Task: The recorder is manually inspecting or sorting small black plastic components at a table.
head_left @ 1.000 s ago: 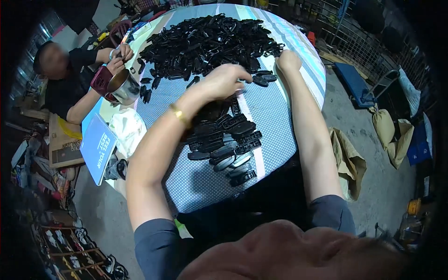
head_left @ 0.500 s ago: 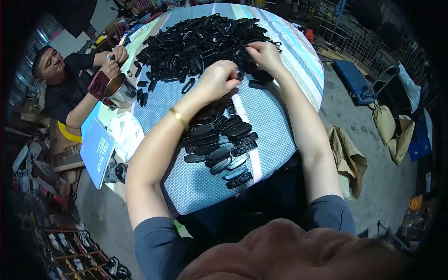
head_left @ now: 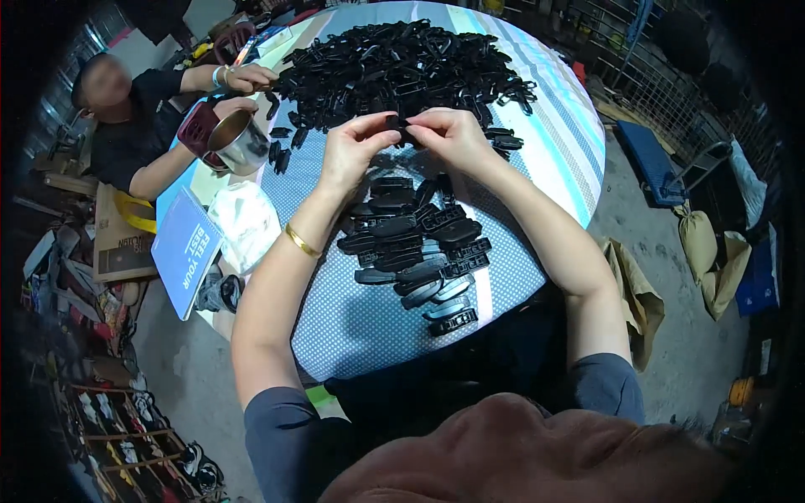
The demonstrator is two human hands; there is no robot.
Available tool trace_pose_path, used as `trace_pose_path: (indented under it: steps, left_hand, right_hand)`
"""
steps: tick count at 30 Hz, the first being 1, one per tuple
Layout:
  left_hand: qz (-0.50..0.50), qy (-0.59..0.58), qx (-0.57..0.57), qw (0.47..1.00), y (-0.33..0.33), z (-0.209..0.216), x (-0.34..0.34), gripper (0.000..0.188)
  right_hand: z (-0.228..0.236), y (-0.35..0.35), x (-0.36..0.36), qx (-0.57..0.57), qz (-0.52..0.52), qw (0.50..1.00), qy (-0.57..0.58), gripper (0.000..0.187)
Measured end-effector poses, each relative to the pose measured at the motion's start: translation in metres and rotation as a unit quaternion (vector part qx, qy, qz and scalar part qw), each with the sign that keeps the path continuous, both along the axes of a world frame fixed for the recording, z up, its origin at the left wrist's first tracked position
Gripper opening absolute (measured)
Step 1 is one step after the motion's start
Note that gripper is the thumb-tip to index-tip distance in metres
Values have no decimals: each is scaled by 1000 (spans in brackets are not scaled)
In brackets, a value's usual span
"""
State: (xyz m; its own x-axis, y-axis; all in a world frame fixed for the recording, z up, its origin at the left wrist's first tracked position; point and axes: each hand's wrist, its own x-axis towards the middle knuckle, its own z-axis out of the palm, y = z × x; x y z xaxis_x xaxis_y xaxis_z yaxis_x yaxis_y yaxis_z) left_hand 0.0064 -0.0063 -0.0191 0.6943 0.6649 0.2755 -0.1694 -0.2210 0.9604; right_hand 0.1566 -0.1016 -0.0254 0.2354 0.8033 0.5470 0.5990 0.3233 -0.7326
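Note:
My left hand [head_left: 356,155] and my right hand [head_left: 454,141] meet over the table, just in front of a large heap of black plastic pieces [head_left: 402,71]. Fingertips of both hands pinch one small black plastic piece [head_left: 400,126], mostly covered by the fingers. A gold-coloured bracelet circles my left wrist. Between my forearms lies a nearer cluster of elongated black pieces [head_left: 411,243], set in rough rows; some show slotted undersides, others smooth rounded tops. What kind of part they are, I cannot tell.
A patterned cloth covers the round table [head_left: 335,335]. On its left are a metal mug [head_left: 241,144], a dark red phone-like thing [head_left: 198,127], a white plastic bag [head_left: 243,225] and a blue book [head_left: 186,251]. Another person [head_left: 138,117] sits there, one hand beside the heap.
My right hand has come away from the heap to join my left at the small piece. The other person's hand has reached nearer the heap. The whole view has shifted slightly.

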Motion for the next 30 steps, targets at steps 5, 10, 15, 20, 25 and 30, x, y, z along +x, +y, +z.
trace_pose_path:
  steps: [5, 10, 15, 20, 25, 30]
  left_hand:
    - [7, -41, -83, 996, -16, 0, 7, 30]
    - [-22, -99, -150, 983, -11, 5, 5, 26]
    - [-46, -52, -68, 995, -7, 11, -2, 24]
    - [-49, -59, -28, 997, -12, 15, -3, 22]
    - [-74, 102, 137, 982, -16, 40, -16, 27]
    - [-237, 299, 355, 853, -32, 53, -6, 28]
  right_hand:
    - [-5, -2, -10, 139, -73, 980, -124, 14]
    - [-4, 0, -14, -30, -8, 997, 64, 32]
    - [5, -7, -12, -124, 59, 983, 120, 37]
    - [14, -14, -11, -77, 37, 996, -2, 28]
    - [22, -8, 61, -142, -139, 980, -7, 37]
    - [-39, -9, 172, -199, -456, 848, -181, 31]
